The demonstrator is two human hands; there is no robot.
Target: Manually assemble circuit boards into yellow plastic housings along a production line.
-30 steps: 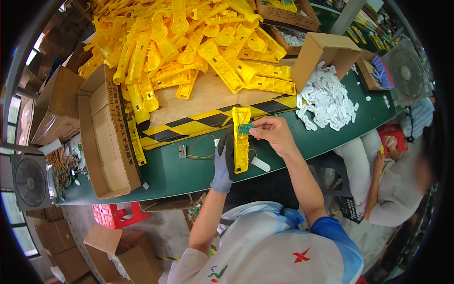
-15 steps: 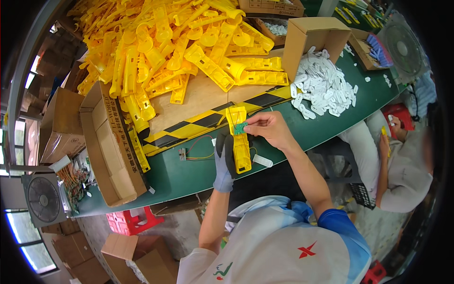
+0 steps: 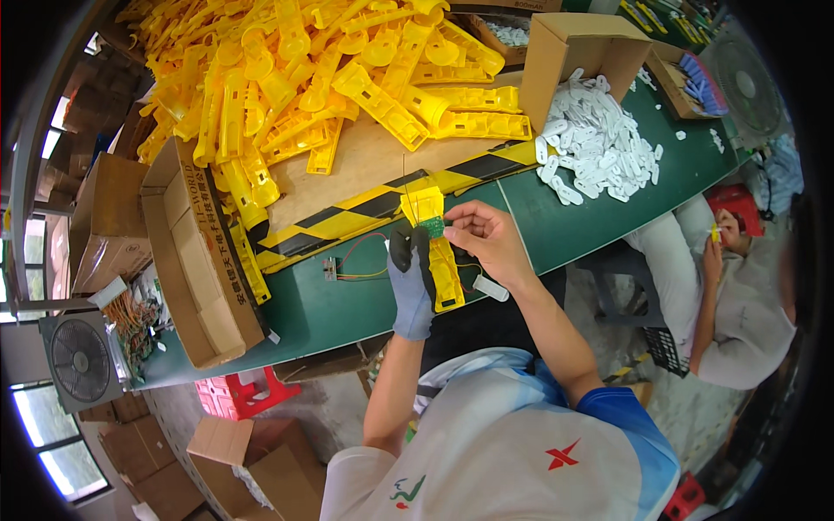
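My left hand (image 3: 412, 286), in a grey glove with dark fingers, is closed around a long yellow plastic housing (image 3: 446, 282) held over the table's near edge. Against the housing's upper part lies a small green circuit board (image 3: 432, 227), with thin wires rising past it. My bare right hand (image 3: 491, 239) pinches the board's right edge between thumb and fingers. A white oval plastic piece (image 3: 492, 287) hangs by a wire beside the housing's lower end. Left of my glove, a small module (image 3: 331, 268) with red and yellow wires rests on the green tabletop.
A heap of yellow housings (image 3: 287, 78) fills the far left, behind black-and-yellow tape (image 3: 347, 220). White plastic pieces (image 3: 595, 143) spill from a tipped carton (image 3: 556, 52) at right. An open cardboard box (image 3: 204, 260) stands left. A seated co-worker (image 3: 738, 304) is at right.
The housing has shifted slightly left in my gloved hand, whose dark fingertips now reach the board. My right fingers have moved from over the board to its right edge.
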